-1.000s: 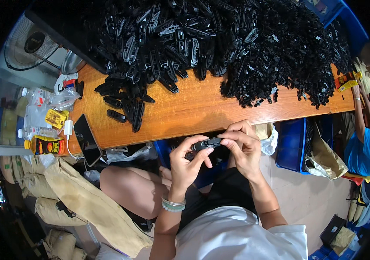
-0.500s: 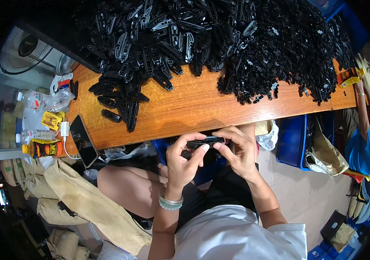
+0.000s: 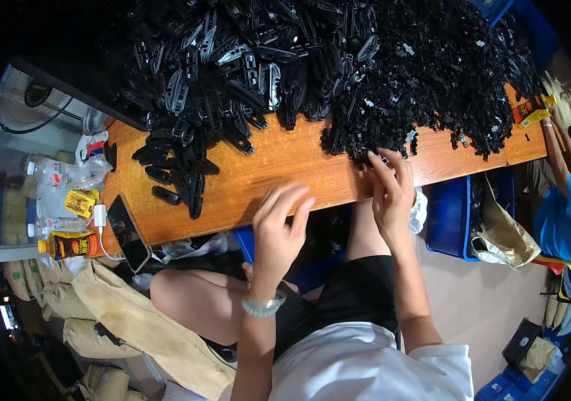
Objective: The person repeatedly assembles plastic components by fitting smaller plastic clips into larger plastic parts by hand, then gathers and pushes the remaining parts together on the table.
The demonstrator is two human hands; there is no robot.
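My left hand [image 3: 281, 220] is raised over the table's near edge, slightly blurred, its thumb apart from loosely stretched fingers. Nothing shows in it. A pale green bangle sits on that wrist. To the right, my right hand [image 3: 392, 190] reaches over the edge with bent fingers, the tips at the near rim of a heap of small black plastic parts [image 3: 425, 100]. Thumb and fingers look apart; whether a small part lies under the fingertips is hidden. Left of this heap lies a pile of long, curved black plastic pieces [image 3: 232, 73], some loose pieces [image 3: 166, 195] spilling toward me.
A phone [image 3: 129, 230] and a white charger [image 3: 100, 215] lie at the wooden table's [image 3: 252, 177] left end, near bottles [image 3: 50, 172] and yellow packets [image 3: 80, 202]. A blue bin [image 3: 449, 217] stands below at right. A person in blue [image 3: 564, 224] works at far right.
My hands have parted. The long black piece they held is no longer seen in them. My right hand went up to the small-parts heap; my left opened and rose slightly.
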